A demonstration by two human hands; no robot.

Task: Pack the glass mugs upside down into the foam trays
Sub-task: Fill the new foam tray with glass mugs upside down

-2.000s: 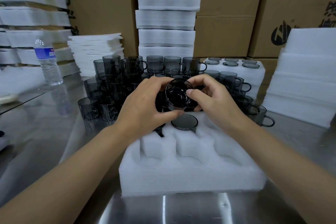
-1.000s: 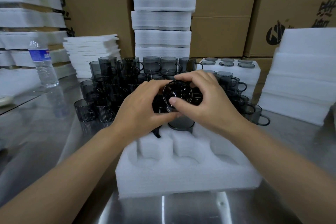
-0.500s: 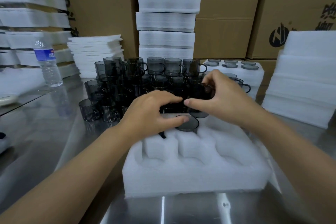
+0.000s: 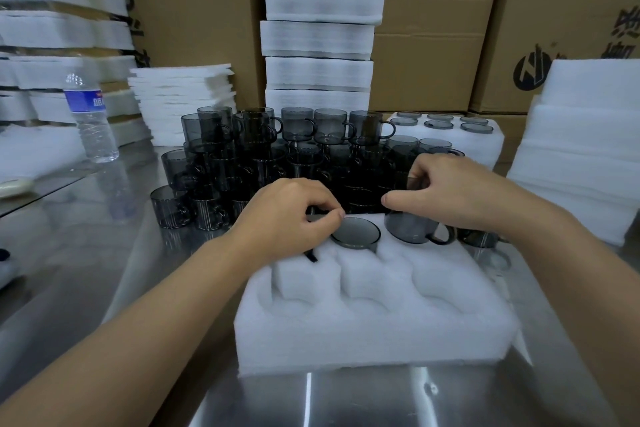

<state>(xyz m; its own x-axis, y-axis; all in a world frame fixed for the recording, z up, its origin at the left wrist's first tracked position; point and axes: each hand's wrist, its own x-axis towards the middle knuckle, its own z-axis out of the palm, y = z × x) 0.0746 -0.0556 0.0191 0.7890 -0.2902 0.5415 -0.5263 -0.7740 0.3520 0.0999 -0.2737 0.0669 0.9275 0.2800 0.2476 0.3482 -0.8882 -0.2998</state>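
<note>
The mug that both hands were holding up a second ago, with its mouth turned toward the camera, is now coming down at the far right corner of the foam tray. Only the right hand is gripping it, from above, with thumb and fingers curled around the glass. The mug is looking tilted, with its handle pointing right. I cannot tell whether its mouth is already facing down, or whether it is already entering the pocket.

The left hand is no longer touching this mug. It is lying low over the far left part of the tray with the fingers curled and the thumb meeting the forefinger. I cannot tell if it is pinching anything.

Just beside its fingertips, a second mug is sitting upside down in the far middle pocket, its flat base showing. The near row of pockets is showing no glass. So the checking seems finished and the placing is beginning, with most of the tray still waiting.

Behind the tray, a heap of mugs is standing on the bench. Farther right, a filled tray is showing round bases.
</note>
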